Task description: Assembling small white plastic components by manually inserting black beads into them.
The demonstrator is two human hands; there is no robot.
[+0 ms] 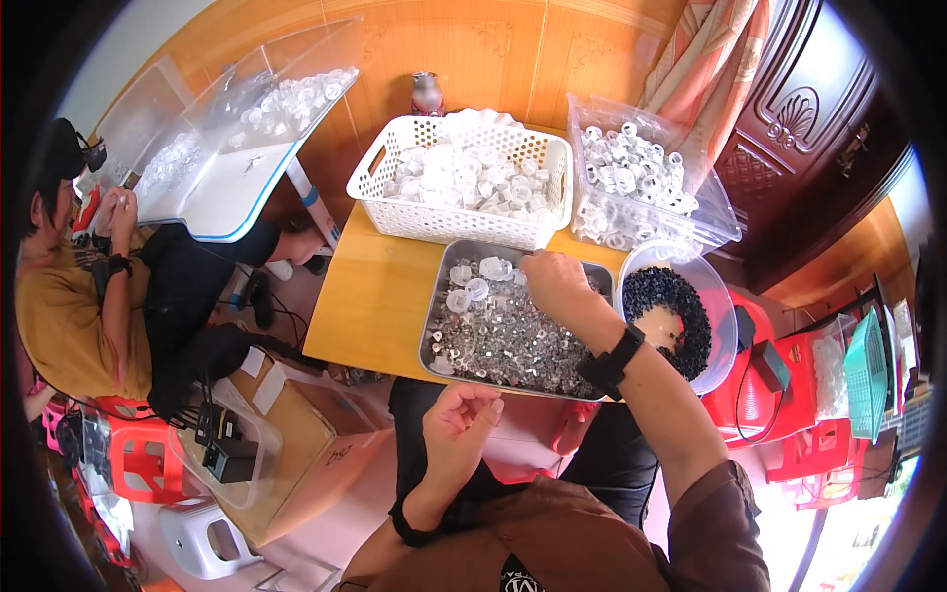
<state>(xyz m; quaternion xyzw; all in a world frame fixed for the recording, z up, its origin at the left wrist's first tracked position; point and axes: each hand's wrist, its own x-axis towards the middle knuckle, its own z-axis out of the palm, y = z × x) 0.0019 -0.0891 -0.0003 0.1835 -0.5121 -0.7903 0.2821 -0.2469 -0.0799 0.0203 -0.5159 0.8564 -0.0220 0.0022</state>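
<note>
A grey metal tray [430, 326] at the near edge of the yellow table holds many small metal and clear pieces. Several round white plastic parts [460, 300] lie in its far left part. My right hand [558, 284] reaches over the tray's far side, its fingers curled downward and closed; their tips, and anything between them, are hidden. Just in front of the tray's near edge, my left hand [458, 434] is raised over my lap, palm up. Its thumb and fingers are bent together, and whatever they may hold is too small to make out.
Behind the tray stands a white perforated basket [454, 223] of translucent parts. Right of it is a clear bin [710, 222] with white rings. A round tub [725, 345] holds small black pieces. At left, a person [84, 286] sits by a white table [222, 197].
</note>
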